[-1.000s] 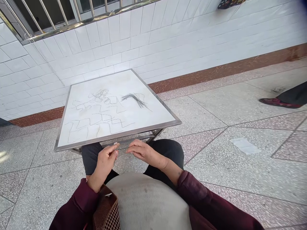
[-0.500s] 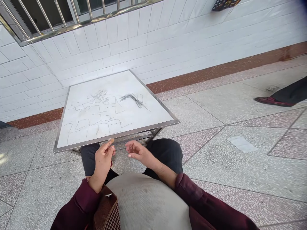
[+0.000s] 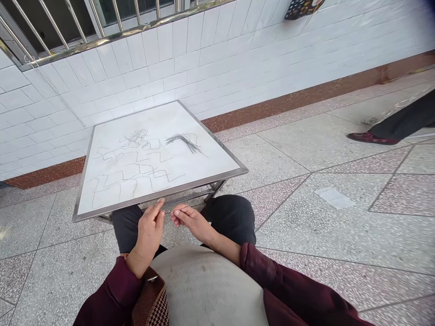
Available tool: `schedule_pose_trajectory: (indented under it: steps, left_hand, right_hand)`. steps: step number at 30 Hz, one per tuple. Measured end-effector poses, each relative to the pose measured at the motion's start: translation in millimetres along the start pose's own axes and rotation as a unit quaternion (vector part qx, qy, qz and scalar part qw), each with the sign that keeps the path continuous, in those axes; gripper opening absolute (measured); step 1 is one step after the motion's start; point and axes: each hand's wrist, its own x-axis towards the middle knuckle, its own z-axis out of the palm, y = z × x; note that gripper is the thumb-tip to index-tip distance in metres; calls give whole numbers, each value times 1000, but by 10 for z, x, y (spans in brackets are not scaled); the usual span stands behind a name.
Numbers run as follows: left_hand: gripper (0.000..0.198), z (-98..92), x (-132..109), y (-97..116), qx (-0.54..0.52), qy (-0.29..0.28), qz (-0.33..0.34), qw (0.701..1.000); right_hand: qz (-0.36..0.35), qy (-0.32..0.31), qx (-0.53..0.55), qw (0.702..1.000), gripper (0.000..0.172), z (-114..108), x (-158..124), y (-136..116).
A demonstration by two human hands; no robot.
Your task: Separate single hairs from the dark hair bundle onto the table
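Observation:
Just off the near edge of a white table (image 3: 210, 158), my left hand (image 3: 151, 226) is closed in a pinch, with a tan wrap on a fingertip. My right hand (image 3: 190, 221) faces it a short gap away, thumb and forefinger pressed together. Whatever either hand holds is too small to make out. On the tabletop lie a bundle of dark thin strands (image 3: 185, 142), a tangled clump of fine strands (image 3: 136, 137) and several bent thin wires (image 3: 142, 174) spread toward the near left.
A barred window (image 3: 84, 27) and a white tiled wall (image 3: 136, 81) stand behind the table. At the right, a person's leg and dark red shoe (image 3: 374, 137) show. A white paper (image 3: 335, 198) lies on the speckled floor. A patterned bag (image 3: 302, 8) hangs at the top.
My right hand has closed from loosely spread fingers into a pinch and come nearer my left hand. The view has shifted slightly; the person's shoe appears further left.

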Motion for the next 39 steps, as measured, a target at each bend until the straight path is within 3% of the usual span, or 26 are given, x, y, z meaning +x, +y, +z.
schedule_pose_trajectory:
  steps: [6, 13, 16, 18, 20, 22, 24, 26, 30, 33, 36, 39]
  left_hand:
    - [39, 52, 8, -34, -24, -6, -13, 1000]
    - [41, 138, 19, -133, -23, -20, -60, 998]
    - [41, 131, 36, -183, 12, 7, -44, 999]
    - [41, 120, 43, -224, 38, 23, -38, 998]
    - [41, 123, 44, -270, 52, 29, -44, 997]
    - [42, 153, 44, -320, 53, 28, -54, 997]
    - [43, 213, 45, -374, 43, 27, -61, 997]
    - [43, 295, 45, -435, 22, 20, -77, 997]
    - [44, 453, 35, -554, -75, -8, -130, 989]
    - [42, 441, 75, -608, -127, -5, -144, 981]
    - [41, 227, 268, -671, -114, 5, -183, 976]
    - [41, -137, 644, -823, -90, 36, -220, 971]
  right_hand:
    - [29, -9, 78, 996, 30, -52, 46, 79]
    - [69, -9, 85, 994, 32, -91, 60, 159]
    - [60, 19, 29, 998, 33, -152, 60, 150]
    - [-19, 83, -87, 993, 34, -212, 69, 104]
    - [-147, 115, -269, 945, 29, -260, 83, 30]
    - [-259, 69, -439, 857, 18, -269, 96, -42]
    - [-316, -4, -539, 781, 13, -239, 108, -75]
    - [-336, -43, -579, 742, 13, -193, 123, -54]
    - [-351, -49, -594, 722, 21, -137, 160, 39]
    - [-359, -34, -585, 727, 22, -136, 188, 40]
    - [-362, 12, -565, 742, 23, -214, 225, -5]
    - [-351, 57, -576, 736, 25, -461, 252, -21]
